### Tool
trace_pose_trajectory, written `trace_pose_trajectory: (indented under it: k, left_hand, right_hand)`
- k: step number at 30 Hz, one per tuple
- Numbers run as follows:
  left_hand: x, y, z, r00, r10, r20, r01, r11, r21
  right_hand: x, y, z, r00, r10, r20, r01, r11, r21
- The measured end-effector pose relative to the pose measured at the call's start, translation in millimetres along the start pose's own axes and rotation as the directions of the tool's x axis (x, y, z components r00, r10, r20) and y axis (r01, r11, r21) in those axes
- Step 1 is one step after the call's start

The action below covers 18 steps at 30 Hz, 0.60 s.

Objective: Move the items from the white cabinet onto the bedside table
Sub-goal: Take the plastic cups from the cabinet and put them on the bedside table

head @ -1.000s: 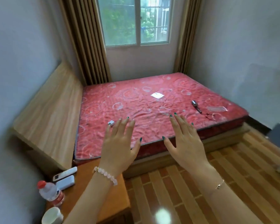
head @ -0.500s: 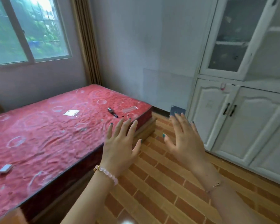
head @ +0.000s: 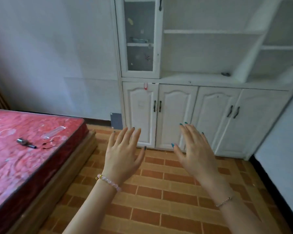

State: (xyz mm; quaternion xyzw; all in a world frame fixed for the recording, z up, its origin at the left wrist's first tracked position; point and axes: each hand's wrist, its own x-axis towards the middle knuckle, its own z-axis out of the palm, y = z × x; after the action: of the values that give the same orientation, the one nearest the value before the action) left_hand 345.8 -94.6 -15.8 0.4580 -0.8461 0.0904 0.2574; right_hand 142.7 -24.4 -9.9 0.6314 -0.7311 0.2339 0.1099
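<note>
Hands are held out side by side over the brick-pattern floor point(head: 159, 191): left hand point(head: 123, 156) and right hand point(head: 194, 151), fingers straight and spread. Each grip is released and nothing is carried, which is judged as readiness for a pickup not yet begun. At the left, red mattress point(head: 24, 166) is seen with a small metal tool point(head: 25, 143) lying on it. Farther off, white cabinet point(head: 176, 115) is faced, lower doors closed. Task items are seen there: small dark object point(head: 225, 74) on the open shelf ledge, and more behind the glass door point(head: 139, 36), too blurred to be named. No bedside table is seen.
</note>
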Motion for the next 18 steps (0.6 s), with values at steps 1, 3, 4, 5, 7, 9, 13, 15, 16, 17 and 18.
trace_pose_trajectory:
  k: [1, 3, 4, 5, 7, 9, 13, 15, 16, 17, 18]
  left_hand:
    - [10.3, 12.0, 6.7, 1.0, 0.029, 0.003, -0.029, 0.999, -0.018]
    - [30.4, 35.0, 20.5, 0.995, 0.095, 0.011, -0.095, 0.995, -0.035]
    - [40.5, 45.5, 27.6, 0.992, 0.128, 0.013, -0.127, 0.991, -0.045]
    - [50.8, 55.6, 34.1, 0.987, 0.158, 0.014, -0.157, 0.986, -0.055]
    - [72.9, 74.5, 47.5, 0.977, 0.215, 0.006, -0.214, 0.974, -0.078]
    - [95.6, 93.1, 59.7, 0.964, 0.265, -0.013, -0.265, 0.958, -0.105]
    - [138.7, 128.7, 86.8, 0.939, 0.341, -0.054, -0.345, 0.922, -0.174]
    - [160.2, 144.6, 101.8, 0.926, 0.373, -0.056, -0.376, 0.904, -0.202]
    - [171.2, 151.7, 109.9, 0.92, 0.388, -0.057, -0.391, 0.895, -0.215]
    - [183.1, 158.6, 117.8, 0.913, 0.403, -0.059, -0.405, 0.886, -0.227]
    - [195.7, 165.0, 125.6, 0.907, 0.417, -0.062, -0.42, 0.876, -0.236]
  right_hand:
    - [-1.0, 13.5, -4.1, 1.0, 0.028, -0.01, -0.028, 1.0, -0.013]
    - [-3.1, 38.9, -11.8, 0.996, 0.083, -0.035, -0.085, 0.996, -0.04]
    - [-3.9, 50.8, -15.1, 0.993, 0.109, -0.042, -0.112, 0.992, -0.06]
    - [-4.1, 62.2, -18.5, 0.989, 0.135, -0.052, -0.139, 0.987, -0.077]
    - [-2.3, 84.4, -24.2, 0.979, 0.187, -0.085, -0.195, 0.976, -0.094]
    - [1.7, 108.0, -27.5, 0.966, 0.234, -0.109, -0.246, 0.963, -0.11]
    - [13.9, 150.6, -30.8, 0.94, 0.313, -0.137, -0.332, 0.931, -0.149]
    - [23.9, 169.6, -30.7, 0.924, 0.35, -0.154, -0.373, 0.912, -0.168]
    - [29.9, 178.6, -30.6, 0.919, 0.363, -0.154, -0.387, 0.905, -0.179]
    - [37.0, 187.6, -30.5, 0.915, 0.374, -0.154, -0.398, 0.898, -0.188]
    - [45.1, 197.4, -29.8, 0.909, 0.387, -0.154, -0.412, 0.891, -0.19]
